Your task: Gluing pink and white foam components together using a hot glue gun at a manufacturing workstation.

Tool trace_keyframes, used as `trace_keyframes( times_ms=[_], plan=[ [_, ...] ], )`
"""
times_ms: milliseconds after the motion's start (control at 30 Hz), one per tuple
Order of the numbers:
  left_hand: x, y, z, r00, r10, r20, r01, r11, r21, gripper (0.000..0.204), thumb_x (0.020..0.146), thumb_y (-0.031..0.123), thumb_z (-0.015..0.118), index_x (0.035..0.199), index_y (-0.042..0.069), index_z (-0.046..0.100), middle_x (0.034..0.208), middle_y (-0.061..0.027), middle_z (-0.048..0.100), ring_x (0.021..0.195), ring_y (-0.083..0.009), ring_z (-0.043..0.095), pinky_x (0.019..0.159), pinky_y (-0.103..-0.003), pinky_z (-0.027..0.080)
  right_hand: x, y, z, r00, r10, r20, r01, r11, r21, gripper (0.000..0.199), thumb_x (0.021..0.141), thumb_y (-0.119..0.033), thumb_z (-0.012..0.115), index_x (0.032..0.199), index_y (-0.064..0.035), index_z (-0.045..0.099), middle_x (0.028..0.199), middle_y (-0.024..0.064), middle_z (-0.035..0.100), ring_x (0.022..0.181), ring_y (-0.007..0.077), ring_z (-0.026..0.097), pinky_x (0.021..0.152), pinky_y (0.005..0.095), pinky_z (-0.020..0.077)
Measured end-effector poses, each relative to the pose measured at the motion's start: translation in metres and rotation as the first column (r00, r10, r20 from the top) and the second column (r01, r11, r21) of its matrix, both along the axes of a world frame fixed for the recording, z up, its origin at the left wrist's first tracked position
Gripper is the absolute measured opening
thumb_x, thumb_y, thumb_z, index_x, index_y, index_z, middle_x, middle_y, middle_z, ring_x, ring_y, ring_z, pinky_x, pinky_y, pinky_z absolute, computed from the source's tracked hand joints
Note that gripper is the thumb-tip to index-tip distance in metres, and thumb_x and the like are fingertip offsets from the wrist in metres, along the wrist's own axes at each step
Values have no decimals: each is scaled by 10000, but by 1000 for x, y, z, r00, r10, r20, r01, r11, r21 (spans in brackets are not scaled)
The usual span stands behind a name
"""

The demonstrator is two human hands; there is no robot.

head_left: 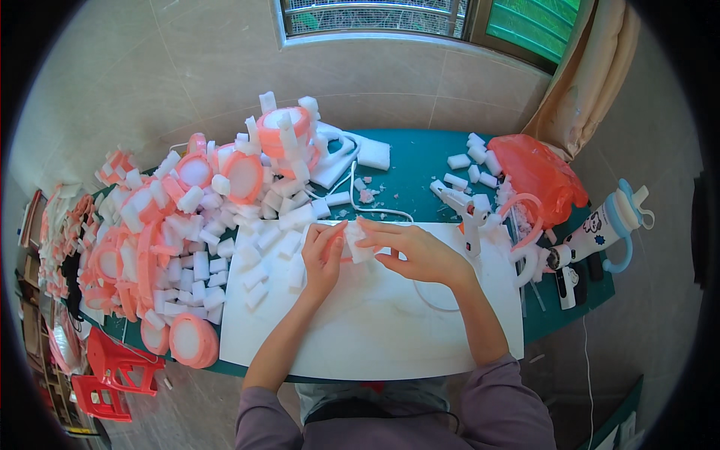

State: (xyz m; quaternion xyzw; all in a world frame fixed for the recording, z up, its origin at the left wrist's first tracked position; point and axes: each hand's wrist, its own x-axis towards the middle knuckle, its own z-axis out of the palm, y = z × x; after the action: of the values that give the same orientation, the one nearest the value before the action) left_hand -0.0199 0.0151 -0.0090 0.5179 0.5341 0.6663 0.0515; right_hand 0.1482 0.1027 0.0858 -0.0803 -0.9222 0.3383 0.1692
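Over the white board (360, 330), my left hand (324, 255) and my right hand (414, 253) meet around a white foam block (359, 243). The fingers of both hands are closed on it, and a bit of pink shows just under the block, partly hidden by the fingers. Beside my left hand lie loose white foam blocks (259, 264) on the board. A white glue gun (466, 214) rests to the right of my right hand, beyond its wrist.
Pink-and-white foam pieces (193, 341) and white blocks heap up at the left of the green table (420, 202). At the right are a red plastic bag (536, 176) and a white-and-blue bottle (600, 229). Red stools (120, 360) stand at lower left.
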Motion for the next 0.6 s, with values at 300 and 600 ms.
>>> trace_keyframes(
  times_ms=[300,600],
  plan=[
    [0,-1,6,997,41,-66,-40,999,21,219,828,104,540,1009,5,612,795,-79,492,744,-178,482,658,-247,382,-2,1,9,994,12,109,6,986,-168,449,736,25,543,1152,-143,542,1362,87,359,874,201,606,584,240,479],
    [0,-1,7,998,41,-50,-41,999,3,223,820,94,545,1016,10,607,810,-79,489,762,-182,486,684,-251,388,-1,5,-5,998,64,-18,-65,998,-24,564,734,68,525,1222,-214,502,1375,81,340,977,214,570,621,241,478]
  ],
)
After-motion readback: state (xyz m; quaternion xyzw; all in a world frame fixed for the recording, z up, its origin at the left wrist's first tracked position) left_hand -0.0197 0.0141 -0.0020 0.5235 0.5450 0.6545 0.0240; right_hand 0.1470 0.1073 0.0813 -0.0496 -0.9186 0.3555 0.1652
